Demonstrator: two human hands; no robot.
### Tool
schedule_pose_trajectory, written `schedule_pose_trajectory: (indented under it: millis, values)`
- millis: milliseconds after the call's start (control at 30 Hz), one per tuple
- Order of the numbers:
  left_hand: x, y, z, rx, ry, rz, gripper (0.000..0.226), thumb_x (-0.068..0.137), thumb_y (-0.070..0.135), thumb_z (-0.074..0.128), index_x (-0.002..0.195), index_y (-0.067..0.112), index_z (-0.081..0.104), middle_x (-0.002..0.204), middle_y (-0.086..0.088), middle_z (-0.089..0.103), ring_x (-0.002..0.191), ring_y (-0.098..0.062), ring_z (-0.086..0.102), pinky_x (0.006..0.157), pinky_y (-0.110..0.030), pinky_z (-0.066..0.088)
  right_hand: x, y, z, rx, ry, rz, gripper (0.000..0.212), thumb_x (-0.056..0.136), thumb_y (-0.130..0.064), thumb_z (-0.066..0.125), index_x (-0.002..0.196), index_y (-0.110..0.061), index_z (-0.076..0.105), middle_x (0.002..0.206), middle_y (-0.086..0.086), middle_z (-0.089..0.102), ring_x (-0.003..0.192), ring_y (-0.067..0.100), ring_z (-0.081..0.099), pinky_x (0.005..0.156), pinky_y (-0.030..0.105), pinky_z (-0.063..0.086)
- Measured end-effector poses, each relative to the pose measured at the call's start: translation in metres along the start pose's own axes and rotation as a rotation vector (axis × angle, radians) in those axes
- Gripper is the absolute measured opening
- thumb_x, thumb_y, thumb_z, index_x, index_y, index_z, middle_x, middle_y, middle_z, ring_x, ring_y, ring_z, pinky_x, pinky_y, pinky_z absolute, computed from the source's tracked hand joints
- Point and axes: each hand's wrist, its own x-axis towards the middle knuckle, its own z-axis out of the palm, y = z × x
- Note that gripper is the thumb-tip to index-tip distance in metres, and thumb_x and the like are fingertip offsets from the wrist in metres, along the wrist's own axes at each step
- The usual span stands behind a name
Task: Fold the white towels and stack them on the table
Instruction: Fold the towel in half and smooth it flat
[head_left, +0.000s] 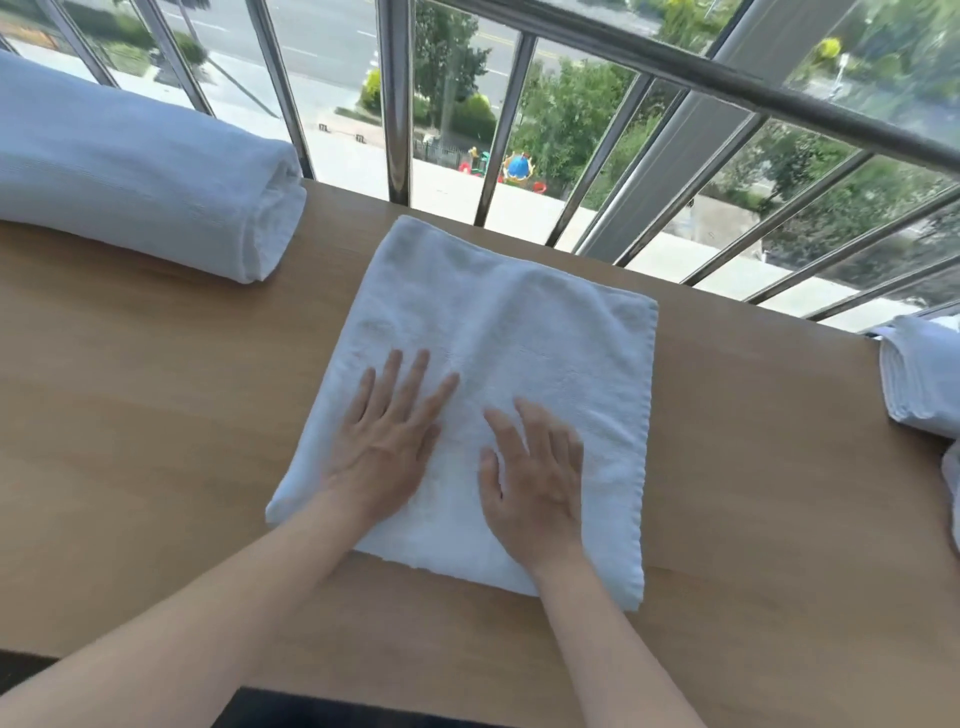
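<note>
Desk (156, 415) of pale brown wood grain spans the view from left to right. Its far edge runs along a railing of shiny metal bars (396, 104). Beyond the bars, a street, green trees and brightly coloured playground equipment lie far below.

At the far left of the desk lies a large white towel roll (130, 171), thick and finely ribbed, with its spiral end facing the middle. In the middle lies the white terry towel (519, 322), folded into a flat rectangle and turned a little askew. Its layers show along the right edge, and its far corner reaches almost to the desk's far edge.

At the right border a stack of folded white towels (919, 379) rests on the desk, well apart from the middle towel and partly cut off. Just nearer than the stack, a scrap of white cloth (953, 493) shows at the border, too cropped to tell its shape.

The left hand (387, 441) lies palm down on the near left part of the terry towel, fingers straight and slightly spread; its grip is apart and clamps nothing. The right hand (535, 478) lies palm down just beside it, a little nearer and somewhat blurred, fingers extended; its grip is likewise apart. The two hands do not touch. Bare forearms reach in from the bottom.
</note>
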Motion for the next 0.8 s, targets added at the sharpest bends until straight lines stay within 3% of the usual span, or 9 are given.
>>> schedule_pose_trajectory:
  millis: [67,133,300,433,533,667,800]
  values:
    - [-0.024,0.014,0.011,-0.017,0.028,0.023,0.058,0.104,0.036,0.031,0.160,0.030,0.019,0.169,-0.001,0.010,0.156,-0.027,0.006,0.125,-0.047,0.007,0.002,0.006,0.006,-0.008,-0.181,-0.041,0.052,0.104,-0.042,0.034,0.156,-0.036,0.029,0.167,0.000,0.016,0.155,0.020,0.009,0.123,0.050,0.009]
    - [-0.037,0.020,0.019,0.022,-0.016,0.021,0.062,0.101,0.044,0.031,0.161,0.031,0.017,0.169,0.000,0.009,0.156,-0.026,0.007,0.124,-0.050,0.011,0.007,0.018,0.013,-0.030,-0.253,-0.075,0.056,0.105,-0.047,0.025,0.159,-0.042,0.010,0.169,-0.007,-0.005,0.155,0.017,-0.008,0.123,0.053,-0.001]
    - [-0.023,0.022,0.017,0.102,-0.040,0.005,0.071,0.097,0.050,0.032,0.161,0.029,0.014,0.170,-0.001,0.004,0.156,-0.026,0.004,0.123,-0.054,0.013,0.049,0.053,0.017,-0.088,-0.233,-0.094,0.060,0.103,-0.054,0.025,0.159,-0.043,0.006,0.169,-0.009,-0.004,0.155,0.018,-0.010,0.123,0.055,0.000]
    - [-0.024,0.020,0.022,0.135,-0.002,0.014,0.071,0.095,0.049,0.034,0.161,0.028,0.017,0.169,-0.002,0.008,0.155,-0.028,0.009,0.122,-0.056,0.016,0.110,0.081,0.016,-0.082,-0.237,-0.029,0.065,0.098,-0.059,0.021,0.158,-0.046,0.000,0.168,-0.009,-0.010,0.153,0.016,-0.017,0.123,0.048,-0.010]
    - [-0.024,0.019,0.022,0.141,0.021,0.029,0.071,0.094,0.048,0.036,0.161,0.027,0.020,0.169,-0.003,0.012,0.155,-0.030,0.012,0.121,-0.056,0.017,0.147,0.110,0.013,-0.067,-0.238,0.077,0.064,0.097,-0.061,0.016,0.157,-0.048,-0.002,0.169,-0.008,-0.007,0.154,0.015,-0.015,0.122,0.042,-0.013]
    - [-0.022,0.018,0.022,0.141,0.041,0.038,0.072,0.093,0.047,0.039,0.160,0.027,0.023,0.169,-0.003,0.014,0.155,-0.030,0.014,0.122,-0.056,0.017,0.178,0.139,0.005,-0.086,-0.241,0.257,0.065,0.098,-0.058,0.015,0.159,-0.039,0.011,0.169,-0.001,0.006,0.155,0.018,-0.004,0.124,0.046,-0.005]
    - [-0.022,0.019,0.018,0.129,0.036,0.030,0.072,0.092,0.045,0.040,0.159,0.027,0.025,0.168,-0.003,0.015,0.155,-0.029,0.015,0.122,-0.055,0.018,0.168,0.118,-0.003,-0.076,-0.200,0.377,0.062,0.104,-0.049,0.018,0.161,-0.028,0.007,0.169,0.002,-0.002,0.155,0.022,-0.010,0.123,0.050,-0.008]
